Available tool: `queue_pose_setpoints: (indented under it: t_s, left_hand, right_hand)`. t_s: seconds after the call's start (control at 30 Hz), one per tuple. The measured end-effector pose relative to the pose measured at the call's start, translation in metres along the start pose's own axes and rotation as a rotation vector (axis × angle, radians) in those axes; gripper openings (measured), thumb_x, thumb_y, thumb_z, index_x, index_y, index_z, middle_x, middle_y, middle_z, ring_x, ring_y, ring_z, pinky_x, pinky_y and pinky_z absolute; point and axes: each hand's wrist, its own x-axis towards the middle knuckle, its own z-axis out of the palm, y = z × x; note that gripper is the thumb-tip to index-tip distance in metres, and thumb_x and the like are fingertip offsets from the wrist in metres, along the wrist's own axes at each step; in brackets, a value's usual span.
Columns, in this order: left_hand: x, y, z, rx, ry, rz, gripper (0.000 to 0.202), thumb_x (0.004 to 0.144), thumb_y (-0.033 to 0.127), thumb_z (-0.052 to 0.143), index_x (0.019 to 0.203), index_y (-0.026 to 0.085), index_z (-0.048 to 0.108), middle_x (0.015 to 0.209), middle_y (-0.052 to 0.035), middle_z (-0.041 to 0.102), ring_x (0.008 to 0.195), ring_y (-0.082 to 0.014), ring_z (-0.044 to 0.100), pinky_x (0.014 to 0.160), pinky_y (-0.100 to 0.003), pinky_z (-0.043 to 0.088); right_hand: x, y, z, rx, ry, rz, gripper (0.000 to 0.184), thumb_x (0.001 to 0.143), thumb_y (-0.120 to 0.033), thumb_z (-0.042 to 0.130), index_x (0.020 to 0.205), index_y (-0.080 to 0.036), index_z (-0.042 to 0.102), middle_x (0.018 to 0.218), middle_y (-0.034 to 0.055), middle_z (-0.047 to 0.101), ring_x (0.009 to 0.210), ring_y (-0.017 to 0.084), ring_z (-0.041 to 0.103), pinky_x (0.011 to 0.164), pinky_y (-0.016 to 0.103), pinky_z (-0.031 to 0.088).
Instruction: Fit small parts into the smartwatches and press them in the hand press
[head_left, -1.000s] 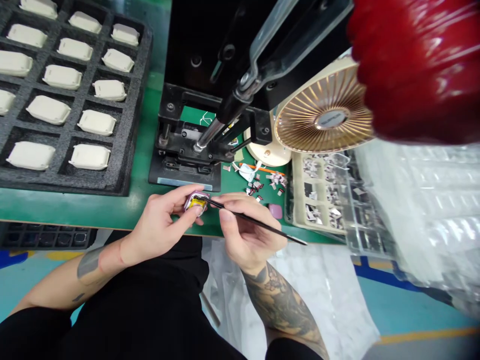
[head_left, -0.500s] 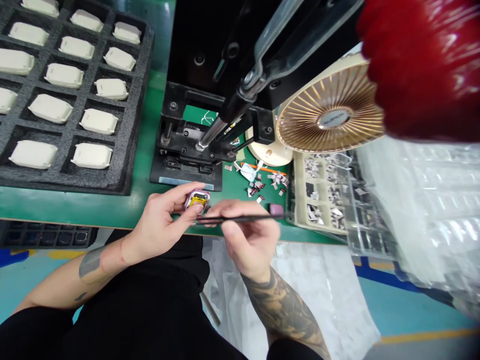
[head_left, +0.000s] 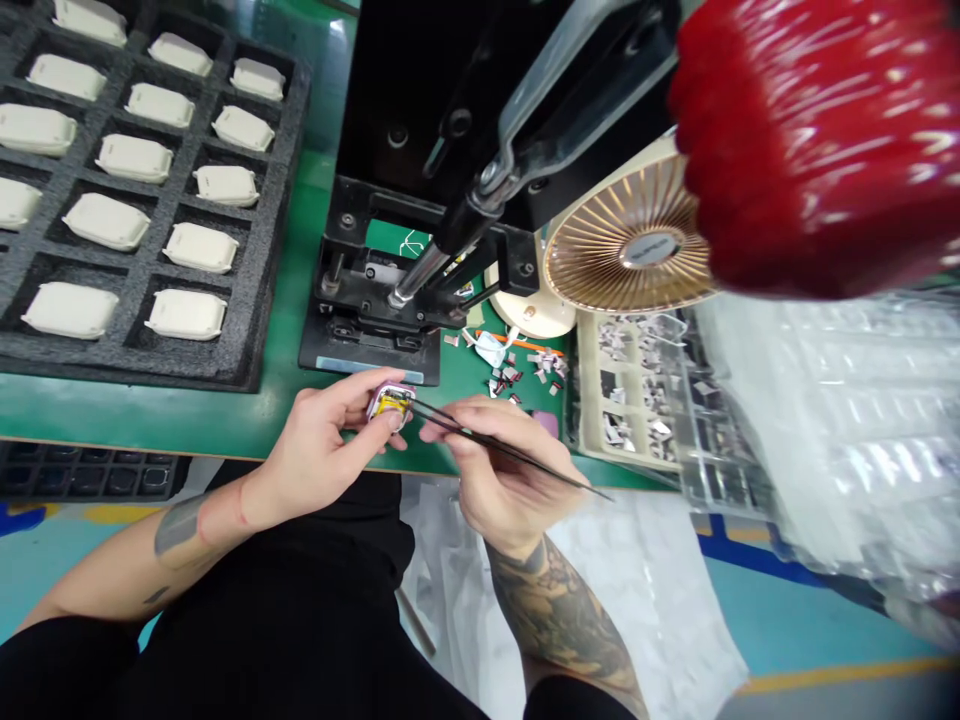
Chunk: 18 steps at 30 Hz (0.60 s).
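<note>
Both hands work at the near edge of the green bench. The left hand pinches a small yellow-taped part, and the right hand grips black tweezers. A shaky slip could poke the part or knock it loose.

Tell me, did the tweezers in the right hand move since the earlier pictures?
Yes. The black tweezers swung from level along the green bench's front edge to a slant: tail past that edge, tips up at the yellow-labelled part.

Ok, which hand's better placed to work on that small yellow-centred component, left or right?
Right, probably. The right hand holds the fine black tweezers, their tips right at the edge of the yellow-centred component, while the left hand is occupied pinching that component.
</note>
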Motion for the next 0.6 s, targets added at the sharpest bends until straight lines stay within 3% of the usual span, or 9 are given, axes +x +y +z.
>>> queue_pose_setpoints:
  t_s: [0.1, 0.23, 0.37, 0.47, 0.53, 0.6]
  left_hand:
    - [0.000, -0.001, 0.000, -0.005, 0.009, 0.008, 0.042, 0.110, 0.030, 0.079, 0.149, 0.015, 0.074, 0.110, -0.0075, 0.090, 0.085, -0.0173, 0.088, 0.079, -0.022, 0.073]
    - [0.001, -0.001, 0.001, -0.004, 0.006, 0.009, 0.042, 0.109, 0.029, 0.079, 0.149, 0.014, 0.074, 0.113, -0.0081, 0.090, 0.086, -0.0177, 0.089, 0.080, -0.023, 0.073]
    - [0.001, -0.001, 0.000, 0.002, 0.010, 0.025, 0.041, 0.109, 0.031, 0.079, 0.148, 0.017, 0.075, 0.113, -0.0088, 0.090, 0.084, -0.0197, 0.089, 0.079, -0.027, 0.075]
    - [0.000, -0.002, -0.001, 0.017, 0.002, 0.030, 0.042, 0.110, 0.032, 0.079, 0.149, 0.018, 0.075, 0.110, -0.0080, 0.090, 0.084, -0.0207, 0.089, 0.079, -0.028, 0.075]
    - [-0.001, -0.002, -0.002, 0.022, -0.012, 0.041, 0.043, 0.110, 0.033, 0.078, 0.150, 0.019, 0.075, 0.110, -0.0078, 0.090, 0.085, -0.0211, 0.089, 0.080, -0.029, 0.076]
    - [-0.001, -0.003, -0.002, 0.017, -0.012, 0.051, 0.043, 0.110, 0.032, 0.078, 0.151, 0.019, 0.075, 0.111, -0.0077, 0.090, 0.086, -0.0208, 0.089, 0.080, -0.029, 0.076]
  right_hand:
    - [0.001, -0.002, 0.003, -0.071, -0.018, -0.020, 0.029, 0.100, -0.010, 0.079, 0.122, -0.028, 0.084, 0.108, 0.0064, 0.087, 0.095, 0.024, 0.086, 0.078, 0.040, 0.074]
    - [0.001, -0.001, 0.008, -0.063, 0.025, -0.095, 0.036, 0.096, -0.005, 0.077, 0.124, -0.026, 0.083, 0.105, 0.0065, 0.087, 0.092, 0.024, 0.085, 0.076, 0.039, 0.072]
    - [0.000, 0.000, 0.008, -0.059, -0.001, -0.046, 0.036, 0.096, -0.007, 0.078, 0.125, -0.029, 0.084, 0.108, 0.0069, 0.088, 0.093, 0.025, 0.085, 0.079, 0.043, 0.073]
    - [-0.001, 0.002, 0.009, 0.002, 0.037, 0.102, 0.021, 0.100, -0.016, 0.081, 0.116, -0.029, 0.085, 0.105, 0.0061, 0.087, 0.092, 0.025, 0.085, 0.078, 0.042, 0.073]
    - [-0.002, 0.004, 0.010, 0.130, 0.063, 0.305, 0.009, 0.103, -0.026, 0.081, 0.112, -0.028, 0.083, 0.099, 0.0045, 0.085, 0.084, 0.022, 0.084, 0.073, 0.037, 0.072]
    - [-0.004, 0.004, 0.011, 0.293, 0.031, 0.467, 0.008, 0.106, -0.032, 0.080, 0.111, -0.026, 0.081, 0.093, 0.0025, 0.083, 0.072, 0.018, 0.080, 0.066, 0.032, 0.069]
